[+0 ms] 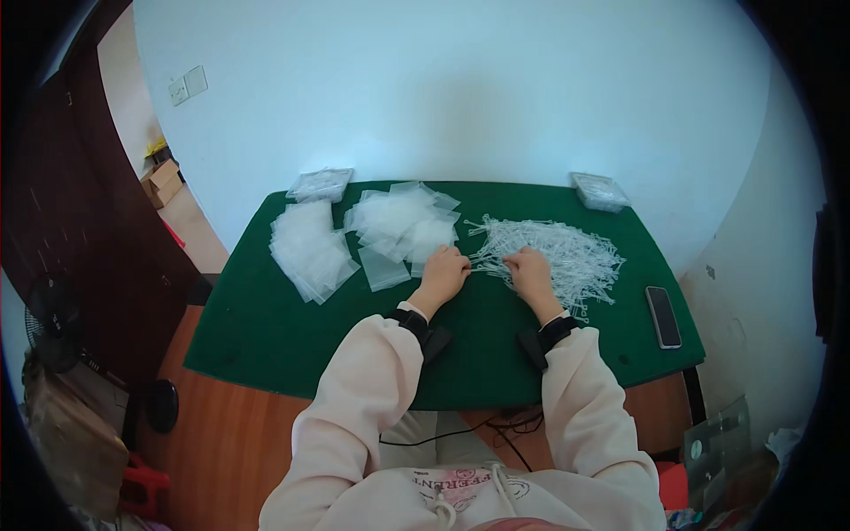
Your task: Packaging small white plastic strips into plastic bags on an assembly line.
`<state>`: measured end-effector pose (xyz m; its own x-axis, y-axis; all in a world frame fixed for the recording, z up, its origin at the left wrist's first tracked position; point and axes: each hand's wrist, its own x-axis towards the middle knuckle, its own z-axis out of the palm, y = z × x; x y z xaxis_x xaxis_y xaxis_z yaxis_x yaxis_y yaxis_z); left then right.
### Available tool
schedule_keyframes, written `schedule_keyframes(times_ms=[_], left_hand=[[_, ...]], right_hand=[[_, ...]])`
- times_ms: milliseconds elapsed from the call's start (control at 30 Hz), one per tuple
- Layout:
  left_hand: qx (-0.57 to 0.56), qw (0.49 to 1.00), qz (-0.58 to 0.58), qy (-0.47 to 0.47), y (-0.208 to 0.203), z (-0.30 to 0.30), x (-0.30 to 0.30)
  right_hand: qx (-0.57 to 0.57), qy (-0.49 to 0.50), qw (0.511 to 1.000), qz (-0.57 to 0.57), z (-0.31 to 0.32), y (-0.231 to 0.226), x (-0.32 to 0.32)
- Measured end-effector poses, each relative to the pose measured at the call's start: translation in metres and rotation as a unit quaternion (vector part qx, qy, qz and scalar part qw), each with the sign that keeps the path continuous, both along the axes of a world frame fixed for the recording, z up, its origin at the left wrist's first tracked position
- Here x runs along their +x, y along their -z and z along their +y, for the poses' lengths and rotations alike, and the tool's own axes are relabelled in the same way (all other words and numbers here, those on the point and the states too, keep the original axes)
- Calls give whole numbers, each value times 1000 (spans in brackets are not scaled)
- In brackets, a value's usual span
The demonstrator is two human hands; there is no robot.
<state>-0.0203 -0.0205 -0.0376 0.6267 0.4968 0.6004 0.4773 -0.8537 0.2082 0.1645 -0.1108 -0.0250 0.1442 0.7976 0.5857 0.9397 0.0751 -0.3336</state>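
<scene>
A heap of thin clear plastic sticks (571, 257) with small looped ends lies right of centre on a green-topped table (257, 332). My left hand (445, 273) is closed at the heap's left side, with slim clear sticks poking out from its fingertips. Over the heap's left part, my right hand (530, 273) is pinched closed; what lies between its fingertips is too small to make out. Just beyond my left hand spreads a loose pile of clear flat bags (403, 217). Another stack of clear bags (310, 252) fans out farther left.
Clear wrapped packs stand at the far left corner (320, 184) and far right corner (600, 192). A phone (662, 317) lies near the right edge. A white wall (478, 88) rises behind the table. Black cables (509, 427) hang below the near edge.
</scene>
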Motion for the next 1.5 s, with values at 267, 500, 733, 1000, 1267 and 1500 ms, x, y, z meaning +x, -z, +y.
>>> schedule_keyframes(times_ms=[267,500,733,1000,1267,1500], left_hand=[[-6,998,45,-41,1,-5,3],[-58,993,96,-24,-10,-7,6],[-33,974,-212,71,-27,-9,4],[-58,930,-341,123,-28,-4,6],[-189,894,-386,124,-21,-4,9],[-250,929,-232,143,-16,-6,8]], right_hand=[[-25,33,997,66,-1,-15,-8],[181,-75,978,67,15,6,9],[-20,-55,950,305,-2,-16,-11],[14,-136,946,294,5,-2,-7],[-31,-127,917,378,4,-6,-3],[217,-90,965,120,17,-3,3]])
